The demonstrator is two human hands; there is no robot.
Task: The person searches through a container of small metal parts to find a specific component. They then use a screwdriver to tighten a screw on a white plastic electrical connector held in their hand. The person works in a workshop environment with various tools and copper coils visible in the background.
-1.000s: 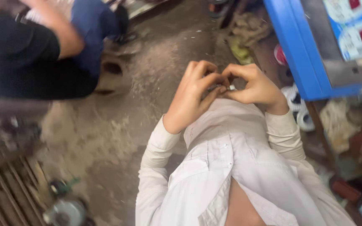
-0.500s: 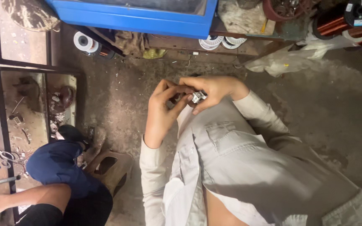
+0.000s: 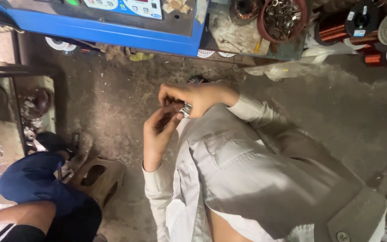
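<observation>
A: Two hands of ours meet just above the pale grey shirt. Our left hand has its fingers curled, tips pressed to a small metal part. Our right hand closes over the same part from the far side, thumb and fingers pinching it.

B: Noted. The part sits between both hands, in front of the chest, above the floor. Most of it is covered by fingers; we cannot tell its shape, only a glint of silver.

A: Surface next. We log a bare concrete floor, dusty and stained, with a brown plastic stool lying on it to the left. Beside that stool, a second person's knee in blue trousers; the body is cut off by the frame's edge.

B: Farther out, a blue machine with a control panel runs along the top. Right of it, a red tub of metal bits, then copper wire spools. A crumpled white sheet lies below them.

A: A dark object shows just past our right hand, too hidden to identify. The left shelf area is blurred clutter.
</observation>
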